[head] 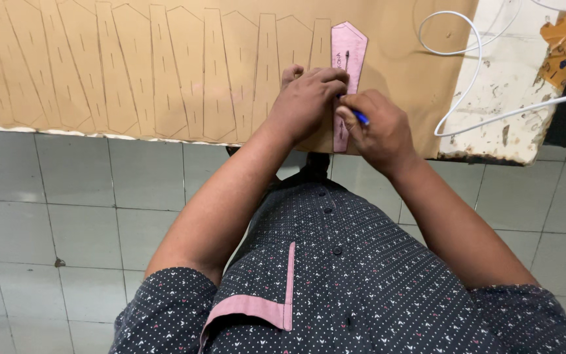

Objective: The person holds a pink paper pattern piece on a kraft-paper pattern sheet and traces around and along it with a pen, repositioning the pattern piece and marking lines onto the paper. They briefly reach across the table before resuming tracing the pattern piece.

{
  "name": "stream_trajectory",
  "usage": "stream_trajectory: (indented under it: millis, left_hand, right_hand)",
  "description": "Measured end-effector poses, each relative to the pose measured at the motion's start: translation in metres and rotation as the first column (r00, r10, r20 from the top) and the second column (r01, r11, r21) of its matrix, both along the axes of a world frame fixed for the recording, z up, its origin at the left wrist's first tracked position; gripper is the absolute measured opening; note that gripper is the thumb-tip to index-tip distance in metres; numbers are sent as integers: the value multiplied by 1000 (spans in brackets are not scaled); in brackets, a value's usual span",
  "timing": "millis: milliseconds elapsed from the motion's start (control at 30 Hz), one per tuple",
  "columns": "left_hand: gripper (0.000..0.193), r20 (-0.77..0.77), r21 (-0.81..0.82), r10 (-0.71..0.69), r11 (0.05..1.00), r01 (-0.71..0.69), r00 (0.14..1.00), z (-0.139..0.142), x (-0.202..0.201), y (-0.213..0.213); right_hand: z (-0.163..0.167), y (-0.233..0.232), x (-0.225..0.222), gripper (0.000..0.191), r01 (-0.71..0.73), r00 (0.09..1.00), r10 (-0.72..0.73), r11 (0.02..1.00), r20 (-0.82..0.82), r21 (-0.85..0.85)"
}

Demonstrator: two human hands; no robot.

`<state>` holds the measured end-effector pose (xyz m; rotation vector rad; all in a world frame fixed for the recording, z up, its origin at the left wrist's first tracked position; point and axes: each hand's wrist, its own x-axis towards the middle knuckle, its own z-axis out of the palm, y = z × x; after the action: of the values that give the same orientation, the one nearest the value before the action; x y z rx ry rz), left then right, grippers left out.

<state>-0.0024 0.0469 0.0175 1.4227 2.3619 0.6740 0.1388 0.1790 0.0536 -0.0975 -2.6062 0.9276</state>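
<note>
Closest to the lens is the person's dark dotted shirt [355, 282], with a pink pocket trim [257, 308] on the chest, and pale grey floor tiles [67, 210] run beneath on the left. Moving up to the bench [492, 92]: a wide sheet of brown paper [132, 65] is spread across it, already lined with a row of long tapered outlines, side by side, from the far left right up to the hands.

Now the left hand [306, 105]. It lies flat, fingers spread and pressing down, no closed grip at all, pinning the pink template [348, 46] to the paper. That template is a narrow strip with a pointed top; its long axis runs straight away from the person, and its lower part is hidden under the two hands. It lies directly under and just right of the left hand, so both hands are on it, with the left covering more of it.

Next, the right hand [378, 128]. Its grip is closed tight on a blue pen [360, 117], fingers pinched around the barrel, tip down against the template's right edge. Only a short blue piece of the pen shows.

Further right, a white cable [473, 59] loops over the bare, scuffed white benchtop, and an orange scrap [561, 39] sits near the corner.
</note>
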Motion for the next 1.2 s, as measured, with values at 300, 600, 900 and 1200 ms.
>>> stream_trajectory:
  millis: [300, 600, 900, 1200]
  left_hand:
    - [28, -44, 145, 22, 989, -16, 999, -14, 11, -11]
    - [27, -21, 76, 54, 996, -52, 998, -17, 9, -11]
    - [26, 6, 108, 65, 992, -65, 998, -16, 7, -11]
    - [28, 11, 154, 68, 986, -69, 998, -21, 6, -12]
  right_hand:
    - [-6, 25, 6, 16, 157, 987, -158, 974, 3, -163]
    - [-15, 34, -22, 13, 142, 990, -144, 981, -3, -133]
    - [-7, 31, -26, 13, 99, 995, -99, 995, -21, 1]
    - [-1, 28, -9, 12, 153, 983, -143, 984, 116, -86]
